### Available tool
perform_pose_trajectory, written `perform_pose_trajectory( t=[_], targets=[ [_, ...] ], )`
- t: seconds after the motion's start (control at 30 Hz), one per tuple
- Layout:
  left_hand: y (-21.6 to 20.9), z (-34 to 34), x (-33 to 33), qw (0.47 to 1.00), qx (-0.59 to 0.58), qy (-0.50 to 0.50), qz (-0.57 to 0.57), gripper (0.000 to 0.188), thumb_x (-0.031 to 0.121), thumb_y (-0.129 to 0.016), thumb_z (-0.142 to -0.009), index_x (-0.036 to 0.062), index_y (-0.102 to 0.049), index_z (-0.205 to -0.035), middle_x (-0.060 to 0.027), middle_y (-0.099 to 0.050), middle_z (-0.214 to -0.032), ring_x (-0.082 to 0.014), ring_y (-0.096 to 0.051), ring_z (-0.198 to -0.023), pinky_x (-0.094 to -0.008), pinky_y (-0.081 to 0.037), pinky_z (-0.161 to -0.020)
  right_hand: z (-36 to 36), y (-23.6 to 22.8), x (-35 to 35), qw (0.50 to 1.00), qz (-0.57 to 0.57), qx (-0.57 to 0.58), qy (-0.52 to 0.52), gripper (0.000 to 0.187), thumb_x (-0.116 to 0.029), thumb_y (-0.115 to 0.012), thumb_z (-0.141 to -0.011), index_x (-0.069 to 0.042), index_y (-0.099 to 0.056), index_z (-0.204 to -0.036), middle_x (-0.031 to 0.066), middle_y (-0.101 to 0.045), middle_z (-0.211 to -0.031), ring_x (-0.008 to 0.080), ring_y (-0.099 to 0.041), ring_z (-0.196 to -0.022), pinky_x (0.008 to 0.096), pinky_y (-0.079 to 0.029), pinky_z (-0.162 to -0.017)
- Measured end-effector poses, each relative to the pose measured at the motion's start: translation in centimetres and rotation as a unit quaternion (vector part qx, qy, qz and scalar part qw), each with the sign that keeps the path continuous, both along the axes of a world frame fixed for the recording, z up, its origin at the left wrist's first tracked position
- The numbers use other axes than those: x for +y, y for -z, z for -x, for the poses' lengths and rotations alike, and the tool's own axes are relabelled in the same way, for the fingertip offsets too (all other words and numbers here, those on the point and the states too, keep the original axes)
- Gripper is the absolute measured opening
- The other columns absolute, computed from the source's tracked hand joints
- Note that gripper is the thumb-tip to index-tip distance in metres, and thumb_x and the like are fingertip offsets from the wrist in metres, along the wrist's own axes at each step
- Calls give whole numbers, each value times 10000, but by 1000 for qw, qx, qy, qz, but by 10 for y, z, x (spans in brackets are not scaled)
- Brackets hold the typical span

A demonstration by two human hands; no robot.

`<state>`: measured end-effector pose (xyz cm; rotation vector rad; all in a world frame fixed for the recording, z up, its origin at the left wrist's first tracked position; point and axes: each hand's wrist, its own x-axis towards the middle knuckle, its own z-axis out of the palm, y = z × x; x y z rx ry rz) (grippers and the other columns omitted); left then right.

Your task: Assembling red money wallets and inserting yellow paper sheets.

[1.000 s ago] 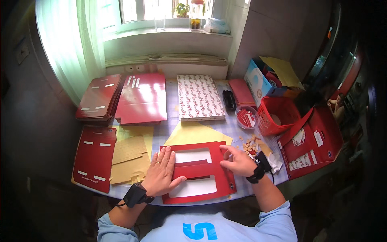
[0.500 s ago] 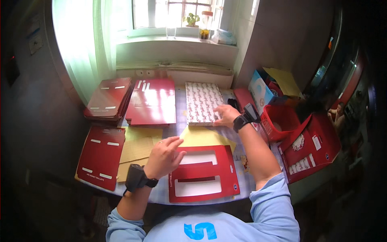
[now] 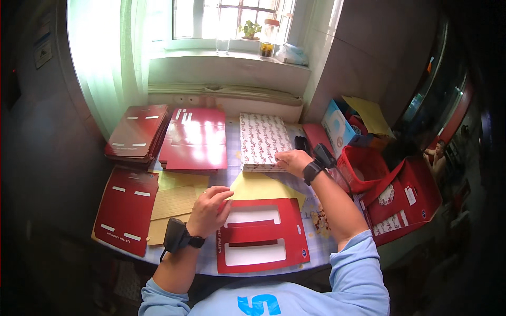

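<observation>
A stack of white sheets with a dark red printed pattern lies on the far middle of the table. My right hand is at its near right corner, with thumb and fingertips brought together on the edge of a sheet. A flat red cardboard sleeve with two cut-out windows lies in front of me. Over its far left corner hovers my left hand, fingers stretched out and nothing in it. Yellow paper lies between the sleeve and the patterned stack.
Stacks of red cards stand at the far left; more red cards lie nearer. Brown cardboard sits beside them. On the right are a red basket, a blue-white box and an assembled red box.
My right hand has come slightly nearer, and its spread fingers have drawn together at the patterned stack's corner. My left hand keeps nearly the same place. The whole view has shifted slightly.
</observation>
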<state>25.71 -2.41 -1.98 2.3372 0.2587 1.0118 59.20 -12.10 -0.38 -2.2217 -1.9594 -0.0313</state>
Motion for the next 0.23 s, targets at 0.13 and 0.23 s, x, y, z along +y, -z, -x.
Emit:
perform_pose_trajectory(
  t=[0.13,0.23],
  targets=[
    [0,0,0,1000,0,-5,6,205,20,-673,-833,7,-681,-1037,-164,-651,-1070,-318,-657,-961,-357,-544,-814,4,5,-5,996,-67,50,32,254,-170,-574,-899,-148,-639,-1143,156,-683,-1016,332,-664,-908,439,-538,-781],
    [4,0,2,1000,-8,-9,0,216,24,-683,-828,10,-681,-1044,-167,-648,-1085,-325,-656,-979,-360,-542,-827,11,3,-6,993,-116,3,37,364,-131,-558,-898,-129,-570,-1261,178,-681,-1030,341,-672,-891,439,-546,-782]
  ],
)
